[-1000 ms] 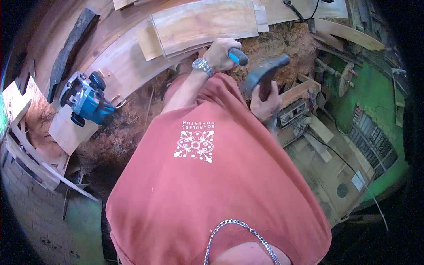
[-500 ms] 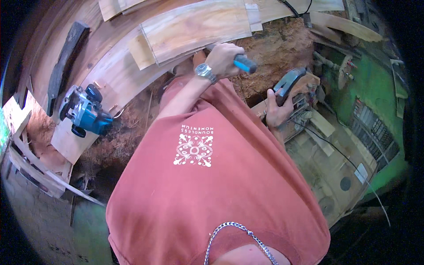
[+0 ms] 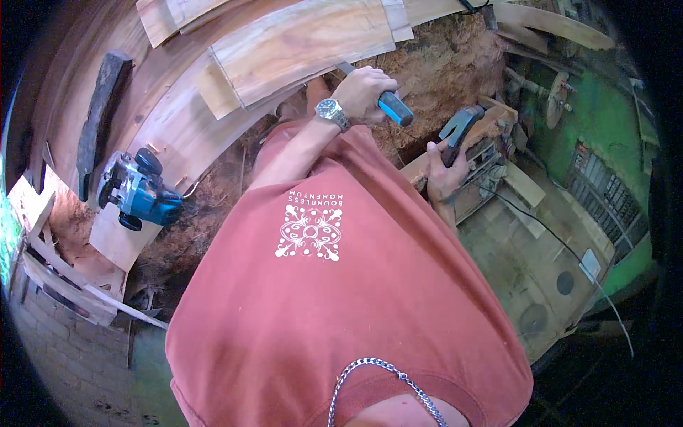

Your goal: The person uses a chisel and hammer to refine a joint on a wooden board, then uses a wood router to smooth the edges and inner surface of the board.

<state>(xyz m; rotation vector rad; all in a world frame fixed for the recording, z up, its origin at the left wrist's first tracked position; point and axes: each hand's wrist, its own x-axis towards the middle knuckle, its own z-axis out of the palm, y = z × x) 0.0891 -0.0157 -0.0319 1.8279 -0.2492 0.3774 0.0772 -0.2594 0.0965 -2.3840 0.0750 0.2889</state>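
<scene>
My left hand (image 3: 361, 94), a wristwatch on its wrist, is closed round the blue-and-black handle of a chisel (image 3: 395, 108). The chisel's metal blade points up and left, its tip by the near edge of a pale wooden board (image 3: 306, 43); whether they touch, I cannot tell. Off to the right, my right hand (image 3: 447, 174) is wrapped round a dark tool with a blue-grey forked head, which looks like a claw hammer (image 3: 459, 134). It is raised apart from the chisel, and part of its handle is hidden in my palm.
On the left, a blue router (image 3: 139, 188) sits on planks, beside a dark rough wooden stick (image 3: 103, 117). Brown shavings (image 3: 445, 64) cover the ground beyond my hands. A wooden workbench (image 3: 541, 277) with a cable (image 3: 548, 242) stands at right, near a green wall (image 3: 597, 135).
The hammer has tilted in my right hand, so its forked head shows more clearly. My left hand keeps its grip on the chisel, whose handle end has dipped slightly. The view has shifted a little.
</scene>
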